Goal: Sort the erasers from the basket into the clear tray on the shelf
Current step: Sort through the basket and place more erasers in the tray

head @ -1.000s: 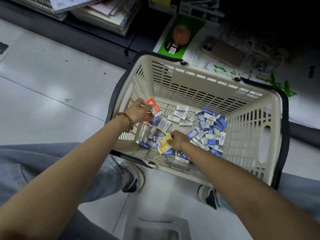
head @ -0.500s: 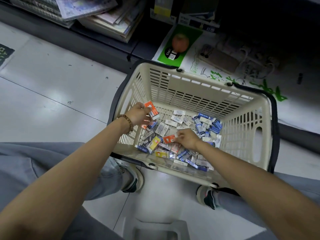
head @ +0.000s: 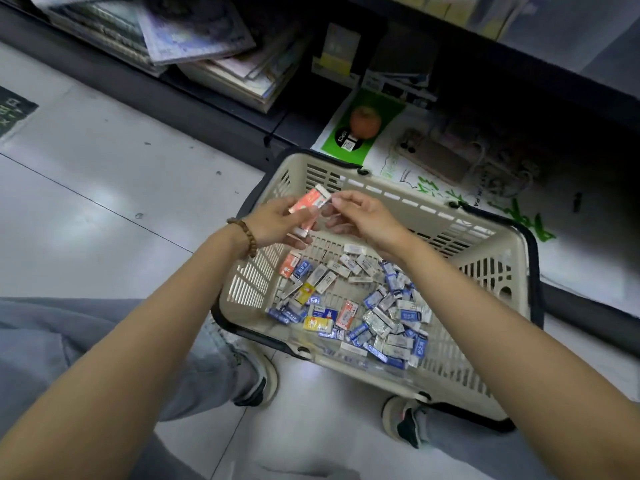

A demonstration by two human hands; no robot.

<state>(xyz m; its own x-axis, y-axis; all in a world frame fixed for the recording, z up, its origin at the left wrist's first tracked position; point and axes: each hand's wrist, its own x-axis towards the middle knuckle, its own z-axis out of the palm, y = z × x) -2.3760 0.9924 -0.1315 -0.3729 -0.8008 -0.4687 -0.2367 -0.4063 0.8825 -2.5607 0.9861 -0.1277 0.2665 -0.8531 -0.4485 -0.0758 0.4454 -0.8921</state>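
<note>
The cream basket [head: 249, 285] is sitting beneath both hands, with loose erasers [head: 381, 306] lying under the wrists. The left hand [head: 273, 225] is gripping a small stack of orange erasers [head: 308, 204]. The right hand [head: 363, 216] is meeting its far end (pinching or merely touching, I cannot tell). A slack hold is risking a spill back down. The clear tray is lying out of view.

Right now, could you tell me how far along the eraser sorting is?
Done: nothing visible; the clear tray is out of view. In hand: the left hand grips orange-sleeved white erasers above the beige slatted plastic basket, and the right hand meets their end; whether it pinches is unclear. Left: many blue, white and yellow wrapped erasers lie on the basket floor.
</note>
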